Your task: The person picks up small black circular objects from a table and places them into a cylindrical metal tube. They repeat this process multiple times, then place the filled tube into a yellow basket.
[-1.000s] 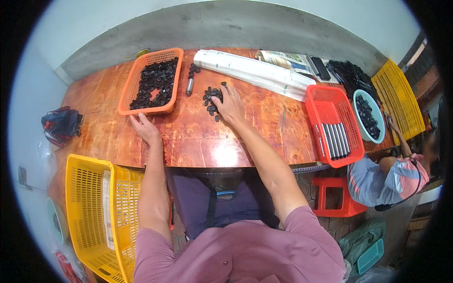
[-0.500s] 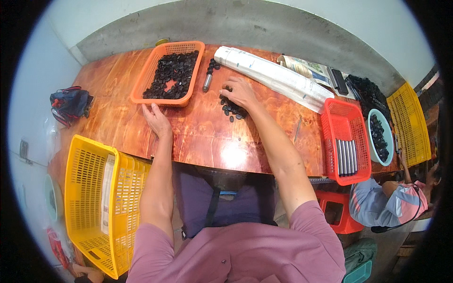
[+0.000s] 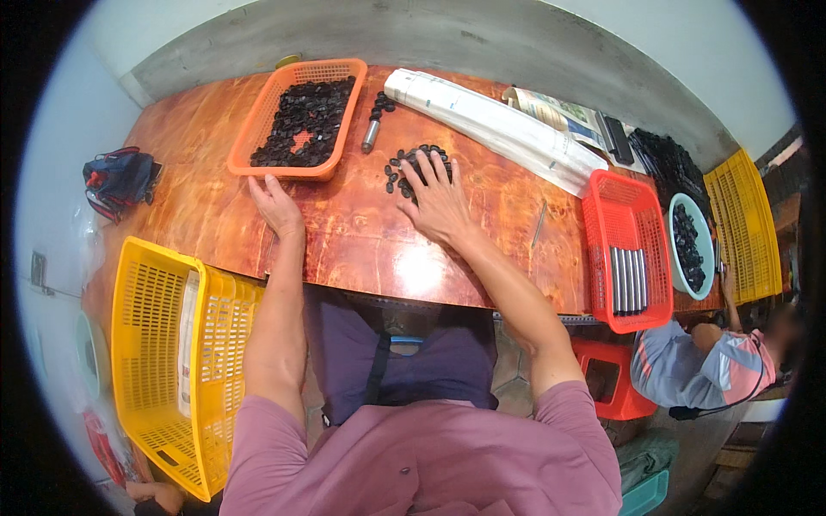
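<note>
My right hand point(image 3: 439, 199) lies spread over a loose pile of small black oval pieces point(image 3: 393, 178) on the wooden table, covering part of it. My left hand point(image 3: 277, 206) rests at the near edge of an orange plastic basket point(image 3: 333, 168), its fingers stretched out and touching or nearly touching the wall. More small black pieces point(image 3: 317, 107) fill that basket, with a patch of its orange bottom showing. Between basket and pile lies a short metal tube point(image 3: 371, 136), and a few black pieces point(image 3: 382, 105) sit just beyond it.
A long white roll point(image 3: 490, 129) lies along the back. To the right stand a red basket point(image 3: 628, 199) with several metal tubes point(image 3: 629, 281) and a pale green bowl point(image 3: 674, 268) of black parts. Yellow crates point(image 3: 153, 344) are at the left. A seated person point(image 3: 714, 365) is at far right.
My right hand has gone from curled fingers at the pile to spread flat over it, and the pieces lie more scattered. The left hand stays by the basket. The whole view has shifted slightly.
</note>
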A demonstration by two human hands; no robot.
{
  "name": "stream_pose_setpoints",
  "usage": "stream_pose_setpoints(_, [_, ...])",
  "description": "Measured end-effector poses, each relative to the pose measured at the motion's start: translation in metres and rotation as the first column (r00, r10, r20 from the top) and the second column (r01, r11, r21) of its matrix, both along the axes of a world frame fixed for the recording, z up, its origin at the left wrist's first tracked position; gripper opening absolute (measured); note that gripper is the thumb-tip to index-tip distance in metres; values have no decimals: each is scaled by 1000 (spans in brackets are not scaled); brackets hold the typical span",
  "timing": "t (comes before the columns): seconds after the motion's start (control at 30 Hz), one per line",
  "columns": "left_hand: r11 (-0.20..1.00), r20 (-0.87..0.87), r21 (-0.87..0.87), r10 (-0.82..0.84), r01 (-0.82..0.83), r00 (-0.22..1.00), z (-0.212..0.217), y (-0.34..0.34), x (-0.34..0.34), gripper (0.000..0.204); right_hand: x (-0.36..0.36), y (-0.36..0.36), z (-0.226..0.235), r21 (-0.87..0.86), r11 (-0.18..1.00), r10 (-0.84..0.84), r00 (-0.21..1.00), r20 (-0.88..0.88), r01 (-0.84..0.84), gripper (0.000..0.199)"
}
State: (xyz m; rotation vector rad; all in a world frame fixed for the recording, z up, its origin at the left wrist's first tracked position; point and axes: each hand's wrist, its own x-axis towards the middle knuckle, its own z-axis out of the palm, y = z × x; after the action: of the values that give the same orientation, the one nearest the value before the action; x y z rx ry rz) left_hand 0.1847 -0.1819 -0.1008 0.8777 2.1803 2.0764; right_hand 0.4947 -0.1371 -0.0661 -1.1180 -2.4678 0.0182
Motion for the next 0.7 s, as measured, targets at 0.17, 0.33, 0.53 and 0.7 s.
stream_pose_setpoints(0.17, [998, -62, -64, -31, 27, 998, 0, 5, -3, 58, 16, -16, 15, -100, 993, -89, 969, -232, 67, 74])
stream_pose_setpoints(0.33, [999, -47, 11, -34, 34, 998, -8, -2, -18, 57, 81, -77, 69, 95, 993, -26, 904, -427, 73, 48])
stream_pose_setpoints(0.53, [999, 9, -10, -34, 34, 999, 7, -2, 2, 60, 229, -101, 120, 180, 826, -437, 809, -392, 534, 21])
stream_pose_setpoints(0.7, [999, 38, 29, -40, 39, 998, 3, 1, -7, 62, 334, -109, 110, -259, 445, -845, 498, 196, 857, 38])
